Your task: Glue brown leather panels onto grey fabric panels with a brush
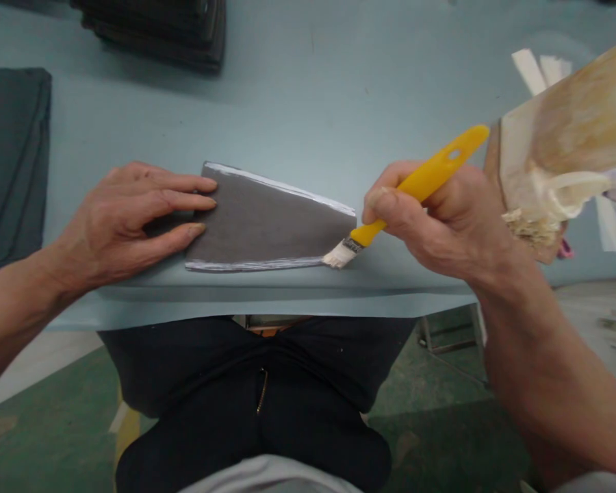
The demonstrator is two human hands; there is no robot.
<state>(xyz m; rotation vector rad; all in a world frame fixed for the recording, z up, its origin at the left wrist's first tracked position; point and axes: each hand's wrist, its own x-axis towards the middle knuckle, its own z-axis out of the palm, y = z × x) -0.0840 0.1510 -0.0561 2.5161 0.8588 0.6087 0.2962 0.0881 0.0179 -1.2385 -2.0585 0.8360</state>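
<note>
Brush (415, 185): held in right hand's (444, 229) grip, touching panel (272, 219)
Panel: touched by left hand (116, 222), grip wide, near table's (313, 116) front edge

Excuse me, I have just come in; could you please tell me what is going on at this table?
A person's right hand grips a yellow-handled brush, its whitish bristles at the right end of the near edge of a flat, dark grey, tapering piece. The left hand rests its fingertips at the piece's left end. White streaks run along both long edges, while the middle is plain grey. Farther back on the pale blue-green table lies a stack of dark pieces.
</note>
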